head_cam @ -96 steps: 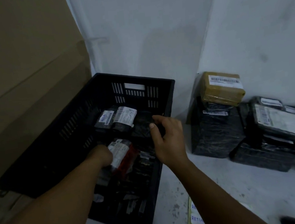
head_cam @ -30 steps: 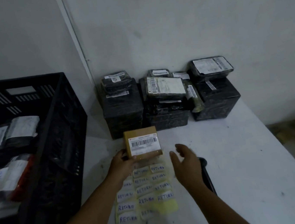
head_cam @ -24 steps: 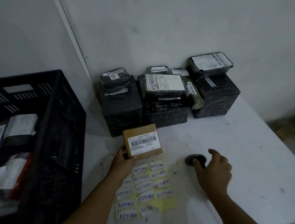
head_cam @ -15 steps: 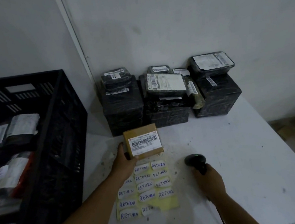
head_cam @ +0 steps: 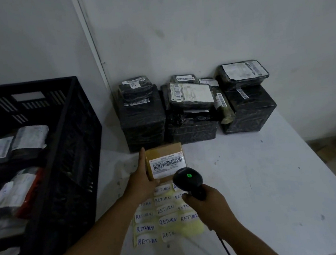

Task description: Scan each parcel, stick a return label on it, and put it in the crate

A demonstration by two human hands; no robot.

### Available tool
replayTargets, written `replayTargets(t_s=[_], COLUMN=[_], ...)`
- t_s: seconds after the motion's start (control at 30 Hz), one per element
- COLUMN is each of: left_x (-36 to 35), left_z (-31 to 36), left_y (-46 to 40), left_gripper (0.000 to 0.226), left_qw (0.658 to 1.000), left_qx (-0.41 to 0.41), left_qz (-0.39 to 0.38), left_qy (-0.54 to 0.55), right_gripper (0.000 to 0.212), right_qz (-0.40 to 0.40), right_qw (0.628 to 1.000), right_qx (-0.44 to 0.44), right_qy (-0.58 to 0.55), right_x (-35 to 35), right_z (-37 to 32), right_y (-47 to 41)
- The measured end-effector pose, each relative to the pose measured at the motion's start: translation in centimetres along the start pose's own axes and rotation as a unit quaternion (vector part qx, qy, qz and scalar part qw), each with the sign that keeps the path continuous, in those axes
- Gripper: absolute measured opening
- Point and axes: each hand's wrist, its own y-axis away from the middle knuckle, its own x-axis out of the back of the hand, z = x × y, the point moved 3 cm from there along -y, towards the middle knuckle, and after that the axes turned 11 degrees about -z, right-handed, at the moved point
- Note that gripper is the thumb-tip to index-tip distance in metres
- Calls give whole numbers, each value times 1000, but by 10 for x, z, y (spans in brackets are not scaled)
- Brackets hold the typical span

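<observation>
Scanning: the right hand [head_cam: 210, 203] is wrapped tight around the handle of a black barcode scanner [head_cam: 187, 180]; a small green light glows on top of the scanner's head.
Left hand: the left hand [head_cam: 141, 182] holds a small brown cardboard parcel [head_cam: 164, 161] by its left side, thumb along the edge, fingers under it.
Parcel: it is tilted up above the white table [head_cam: 263, 179], just in front of the scanner's head, and a white barcode sticker [head_cam: 168, 166] on it faces up.
Labels: a yellow sheet of white "RETURN" stickers [head_cam: 166, 217] lies flat on the table, under both hands.
Crate: a big black plastic crate [head_cam: 72, 159] stands at the left on the table, with some wrapped parcels [head_cam: 18, 142] inside it.
Waiting pile: a stack of black wrapped parcels [head_cam: 194, 107] with white barcode stickers sits at the back of the table, against the white wall [head_cam: 193, 30].
Cord: a thin black cable [head_cam: 226, 248] hangs down from the scanner, under the right wrist.
</observation>
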Motion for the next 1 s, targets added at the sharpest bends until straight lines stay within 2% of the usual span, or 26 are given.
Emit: replayTargets(t_s=[0.17, 0.43, 1.0], left_x=[0, -1, -3], left_z=[-5, -8, -3], left_y=[-1, 1, 3], left_gripper=[125, 129, 125], left_qw=[1000, 998, 998], left_qx=[-21, -37, -26], left_qz=[-10, 30, 33], left_qy=[-8, -42, -50], right_gripper=[19, 23, 26], right_qz=[5, 11, 7], right_qw=[1000, 999, 999], right_qx=[14, 10, 10], right_qy=[-23, -40, -32], right_x=[0, 1, 6], right_z=[-13, -14, -20], right_y=[11, 22, 35])
